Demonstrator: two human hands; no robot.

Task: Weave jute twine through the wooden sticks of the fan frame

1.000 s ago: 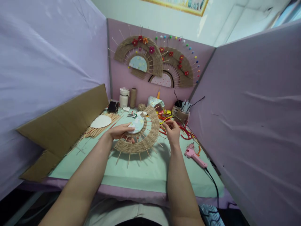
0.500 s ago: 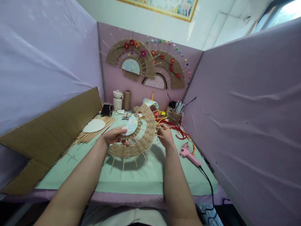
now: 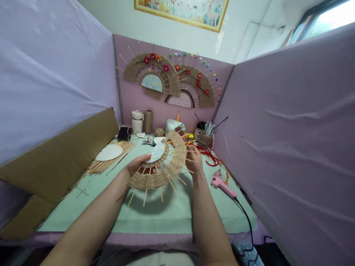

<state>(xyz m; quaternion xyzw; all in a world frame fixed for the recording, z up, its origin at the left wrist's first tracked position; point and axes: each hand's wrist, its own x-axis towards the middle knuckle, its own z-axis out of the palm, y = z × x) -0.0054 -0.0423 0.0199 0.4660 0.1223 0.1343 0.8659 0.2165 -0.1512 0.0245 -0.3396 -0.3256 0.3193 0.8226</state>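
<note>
A half-round woven fan (image 3: pixel 172 170) of twisted cord on thin wooden sticks is held tilted above the table. Its centre is a pale blue patterned half-disc (image 3: pixel 156 153), and bare stick ends poke out beyond the woven band. My left hand (image 3: pixel 141 164) grips the inner part, thumb on top of the half-disc and fingers underneath, partly seen between the sticks. At the fan's right outer edge, my right hand (image 3: pixel 194 159) is closed with bent fingers around the stick ends. Whether it also pinches a strand of cord there cannot be made out.
A pink glue gun (image 3: pixel 223 186) with a black cable lies at the right. Behind are red pipe cleaners (image 3: pixel 212 159), a cord spool (image 3: pixel 148 122), a white lidded jar (image 3: pixel 137 122) and pliers (image 3: pixel 149 142). Thin sticks (image 3: pixel 111 162) and folded cardboard (image 3: pixel 63 147) line the left.
The camera view has tilted up slightly. The fan has turned a little and sits slightly farther right in view. Both hands keep their places on it.
</note>
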